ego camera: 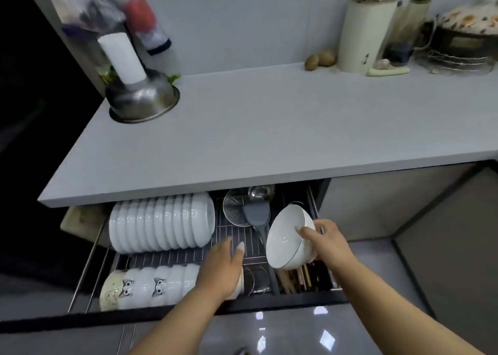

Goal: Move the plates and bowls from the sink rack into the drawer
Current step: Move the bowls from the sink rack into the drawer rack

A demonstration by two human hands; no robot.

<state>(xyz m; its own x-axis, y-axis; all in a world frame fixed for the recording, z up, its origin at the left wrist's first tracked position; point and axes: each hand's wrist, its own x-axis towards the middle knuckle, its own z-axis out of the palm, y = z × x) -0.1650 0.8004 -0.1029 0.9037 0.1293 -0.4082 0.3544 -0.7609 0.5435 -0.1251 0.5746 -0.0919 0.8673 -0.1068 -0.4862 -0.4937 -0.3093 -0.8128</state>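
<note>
The drawer (242, 304) under the counter stands pulled out, with a wire rack inside. My right hand (323, 242) grips a white bowl (287, 242) by its rim, tilted on edge above the drawer's right side. My left hand (225, 267) lies over the right end of the front row of white bowls (151, 286), some with an owl print, fingers curled round the last bowl there. Behind it stands a row of white plates (159, 224) on edge. The sink rack is out of view.
A wire skimmer (234, 206), a grey spatula (257, 215) and a ladle lie at the drawer's back. Chopsticks (295, 278) fill the right compartment. On the counter (269, 128) sit a steel bowl (142, 98), a utensil crock (363, 35) and potatoes.
</note>
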